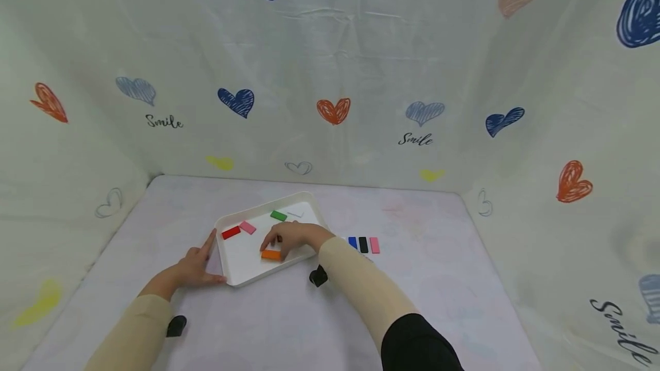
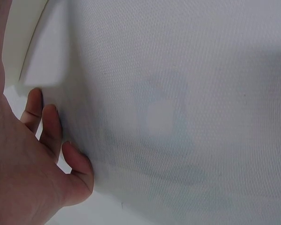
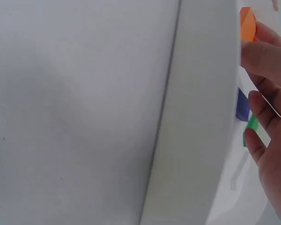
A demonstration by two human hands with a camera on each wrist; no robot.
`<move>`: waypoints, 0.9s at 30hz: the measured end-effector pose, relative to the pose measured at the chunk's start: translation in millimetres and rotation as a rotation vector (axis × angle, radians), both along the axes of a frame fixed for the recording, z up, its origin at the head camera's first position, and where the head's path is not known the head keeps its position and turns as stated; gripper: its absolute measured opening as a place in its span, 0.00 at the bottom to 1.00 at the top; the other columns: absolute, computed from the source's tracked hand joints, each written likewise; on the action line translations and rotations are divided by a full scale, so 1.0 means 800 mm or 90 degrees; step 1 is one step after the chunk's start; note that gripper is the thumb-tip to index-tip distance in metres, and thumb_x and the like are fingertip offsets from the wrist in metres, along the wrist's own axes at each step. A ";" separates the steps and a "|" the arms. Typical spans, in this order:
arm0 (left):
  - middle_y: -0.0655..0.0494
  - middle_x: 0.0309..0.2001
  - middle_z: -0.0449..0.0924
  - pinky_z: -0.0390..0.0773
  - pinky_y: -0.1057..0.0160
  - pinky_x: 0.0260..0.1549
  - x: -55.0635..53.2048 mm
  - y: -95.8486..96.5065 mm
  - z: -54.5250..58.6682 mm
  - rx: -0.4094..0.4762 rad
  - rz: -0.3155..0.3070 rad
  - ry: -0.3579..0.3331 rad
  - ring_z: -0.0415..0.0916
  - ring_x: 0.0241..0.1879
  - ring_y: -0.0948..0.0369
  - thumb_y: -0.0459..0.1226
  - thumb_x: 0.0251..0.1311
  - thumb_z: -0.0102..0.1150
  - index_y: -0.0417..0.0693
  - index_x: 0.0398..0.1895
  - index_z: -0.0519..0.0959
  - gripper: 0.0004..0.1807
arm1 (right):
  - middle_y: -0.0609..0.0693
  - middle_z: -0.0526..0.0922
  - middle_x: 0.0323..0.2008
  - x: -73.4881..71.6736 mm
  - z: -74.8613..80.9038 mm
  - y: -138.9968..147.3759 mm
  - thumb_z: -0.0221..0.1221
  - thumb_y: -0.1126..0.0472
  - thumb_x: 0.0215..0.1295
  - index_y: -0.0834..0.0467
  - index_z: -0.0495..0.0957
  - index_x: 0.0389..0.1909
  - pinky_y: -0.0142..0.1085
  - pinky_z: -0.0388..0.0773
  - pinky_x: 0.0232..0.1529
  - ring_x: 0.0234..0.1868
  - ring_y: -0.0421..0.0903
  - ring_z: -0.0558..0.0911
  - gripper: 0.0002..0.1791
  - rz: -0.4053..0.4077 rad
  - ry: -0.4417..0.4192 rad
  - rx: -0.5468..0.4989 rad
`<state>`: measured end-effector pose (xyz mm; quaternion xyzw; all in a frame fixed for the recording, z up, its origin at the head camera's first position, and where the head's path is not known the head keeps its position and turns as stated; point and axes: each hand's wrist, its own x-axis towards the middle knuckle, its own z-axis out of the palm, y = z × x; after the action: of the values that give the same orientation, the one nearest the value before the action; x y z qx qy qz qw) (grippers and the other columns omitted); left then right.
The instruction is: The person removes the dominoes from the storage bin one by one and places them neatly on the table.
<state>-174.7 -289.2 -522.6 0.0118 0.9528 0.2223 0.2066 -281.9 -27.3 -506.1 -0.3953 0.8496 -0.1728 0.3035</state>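
In the head view my right hand (image 1: 294,236) reaches over the white tray (image 1: 246,276) and pinches an orange block (image 1: 271,255) near the tray's front side. The right wrist view has the orange block (image 3: 247,24) between thumb and forefinger, the other fingers loosely bent. A dark blue block (image 3: 242,104) and a green block (image 3: 252,124) lie beyond these fingers. My left hand (image 1: 195,267) rests at the tray's left end, forefinger and thumb spread along its rim. In the left wrist view several of its fingers (image 2: 51,129) are slightly bent beside the pale cloth.
Inside the tray lie a red block (image 1: 231,232), a pink block (image 1: 247,227), a green block (image 1: 278,216) and a white piece (image 1: 295,214). Right of the tray, blue (image 1: 353,242), black (image 1: 363,244) and pink (image 1: 374,245) blocks stand in a row on the table (image 1: 438,279).
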 end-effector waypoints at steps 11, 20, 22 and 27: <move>0.29 0.48 0.64 0.71 0.32 0.50 0.005 0.004 0.008 0.014 -0.008 0.007 0.62 0.53 0.33 0.56 0.45 0.74 0.39 0.74 0.28 0.72 | 0.41 0.80 0.37 -0.016 0.030 0.031 0.70 0.70 0.54 0.49 0.83 0.51 0.27 0.74 0.38 0.38 0.40 0.74 0.23 -0.023 -0.105 -0.073; 0.28 0.50 0.64 0.69 0.31 0.51 0.005 0.000 0.004 0.020 -0.013 -0.001 0.59 0.55 0.32 0.57 0.44 0.74 0.38 0.74 0.27 0.73 | 0.44 0.82 0.38 -0.026 0.041 0.067 0.70 0.70 0.53 0.50 0.83 0.50 0.30 0.77 0.43 0.43 0.42 0.77 0.23 -0.073 -0.170 -0.089; 0.29 0.48 0.65 0.70 0.31 0.50 0.005 0.000 0.005 0.020 -0.018 0.007 0.60 0.54 0.32 0.56 0.44 0.74 0.38 0.74 0.27 0.73 | 0.45 0.83 0.38 -0.027 0.043 0.076 0.70 0.70 0.53 0.51 0.82 0.51 0.30 0.78 0.44 0.43 0.42 0.78 0.23 -0.076 -0.181 -0.091; 0.28 0.48 0.64 0.70 0.31 0.49 0.004 0.001 0.003 0.016 -0.026 0.015 0.60 0.54 0.31 0.56 0.46 0.73 0.38 0.73 0.26 0.72 | 0.47 0.84 0.37 -0.029 0.046 0.100 0.70 0.70 0.53 0.52 0.82 0.50 0.31 0.78 0.44 0.41 0.42 0.79 0.23 -0.090 -0.196 -0.097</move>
<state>-171.4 -288.1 -519.8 0.0365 0.9519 0.2295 0.1998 -305.1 52.4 -469.6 -0.3255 0.8033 -0.3160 0.3859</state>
